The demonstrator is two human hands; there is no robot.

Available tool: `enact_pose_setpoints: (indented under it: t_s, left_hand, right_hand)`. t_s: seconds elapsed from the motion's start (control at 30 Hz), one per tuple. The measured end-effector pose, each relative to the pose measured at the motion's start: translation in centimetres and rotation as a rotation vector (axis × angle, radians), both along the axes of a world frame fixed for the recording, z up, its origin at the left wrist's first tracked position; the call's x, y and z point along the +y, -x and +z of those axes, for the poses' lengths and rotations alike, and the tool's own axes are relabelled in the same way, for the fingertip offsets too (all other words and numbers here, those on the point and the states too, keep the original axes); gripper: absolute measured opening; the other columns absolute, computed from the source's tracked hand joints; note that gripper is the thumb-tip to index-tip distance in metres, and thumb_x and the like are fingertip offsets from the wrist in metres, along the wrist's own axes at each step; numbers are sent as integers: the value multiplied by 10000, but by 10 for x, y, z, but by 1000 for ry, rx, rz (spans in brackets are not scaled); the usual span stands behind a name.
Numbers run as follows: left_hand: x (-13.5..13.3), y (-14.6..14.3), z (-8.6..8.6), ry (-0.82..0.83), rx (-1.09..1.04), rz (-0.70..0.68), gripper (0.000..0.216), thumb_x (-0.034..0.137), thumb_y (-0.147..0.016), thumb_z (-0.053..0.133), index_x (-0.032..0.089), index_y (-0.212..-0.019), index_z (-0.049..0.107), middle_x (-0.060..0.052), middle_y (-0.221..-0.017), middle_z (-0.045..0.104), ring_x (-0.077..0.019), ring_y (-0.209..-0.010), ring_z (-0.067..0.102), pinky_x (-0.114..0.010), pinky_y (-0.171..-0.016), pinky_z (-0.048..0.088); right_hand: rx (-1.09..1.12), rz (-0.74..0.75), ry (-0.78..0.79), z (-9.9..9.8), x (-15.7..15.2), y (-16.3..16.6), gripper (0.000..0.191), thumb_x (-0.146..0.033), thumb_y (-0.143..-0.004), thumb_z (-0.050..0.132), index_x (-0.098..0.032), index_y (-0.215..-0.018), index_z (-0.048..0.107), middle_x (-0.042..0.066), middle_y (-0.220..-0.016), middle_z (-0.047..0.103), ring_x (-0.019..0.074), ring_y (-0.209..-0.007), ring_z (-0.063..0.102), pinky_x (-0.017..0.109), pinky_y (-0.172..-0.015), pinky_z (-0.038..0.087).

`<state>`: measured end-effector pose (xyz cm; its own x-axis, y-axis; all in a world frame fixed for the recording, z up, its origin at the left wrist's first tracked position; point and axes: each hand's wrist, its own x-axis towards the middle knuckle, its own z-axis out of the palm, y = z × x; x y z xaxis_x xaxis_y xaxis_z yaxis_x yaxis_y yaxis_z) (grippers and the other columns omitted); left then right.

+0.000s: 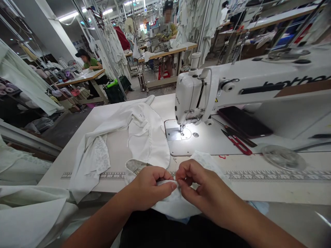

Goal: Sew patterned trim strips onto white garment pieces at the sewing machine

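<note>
At the table's front edge, my left hand (155, 187) pinches the edge of a white garment (178, 203) with a faint pattern on one side. Close beside it, my right hand (199, 184) has thumb and forefinger pressed together on the same fabric edge. The fingertips of both hands nearly meet, and the small bit between them is too fine to make out. Part of the fabric hangs over the edge towards my lap. More white cloth (150, 134) lies loosely spread on the table to the left of the needle plate.
A white sewing machine (191, 96) stands behind my hands, its needle area lit. Red-handled scissors (238, 143), a dark phone (244, 120) and a clear round dish (283, 156) lie to the right. A printed ruler (258, 175) runs along the front. Two people sit at tables farther back.
</note>
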<state>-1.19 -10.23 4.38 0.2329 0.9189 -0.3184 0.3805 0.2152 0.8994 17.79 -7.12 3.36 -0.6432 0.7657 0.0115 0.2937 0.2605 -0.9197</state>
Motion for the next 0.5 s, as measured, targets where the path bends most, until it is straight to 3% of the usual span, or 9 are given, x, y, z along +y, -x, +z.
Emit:
enact_pose_setpoints:
  t_s: [0.13, 0.33, 0.5]
  left_hand:
    - [1, -1, 0, -7, -11, 8, 202, 327, -787, 603, 141, -709, 594, 40, -559, 442, -82, -529, 369, -205, -482, 288]
    - [-1, 0, -1, 32, 6, 49, 213, 346, -796, 603, 140, -757, 642, 38, -548, 450, -82, -511, 368, -212, -477, 280]
    - [0, -2, -1, 3, -8, 53, 234, 340, -806, 596, 130, -835, 695, 15, -605, 515, -91, -551, 410, -217, -503, 312]
  right_hand:
    - [9, -15, -38, -7, 1, 0, 81, -185, -886, 476, -255, -880, 437, -39, -743, 574, 120, -638, 529, 229, -522, 429]
    - [48, -34, -98, -11, 2, -6, 88, -217, -935, 462, -287, -986, 475, -32, -880, 614, 110, -742, 610, 214, -578, 484]
    - [-18, -27, -340, -10, -3, -7, 203, -177, -902, 496, -306, -1058, 487, -46, -889, 648, 98, -684, 637, 217, -565, 480]
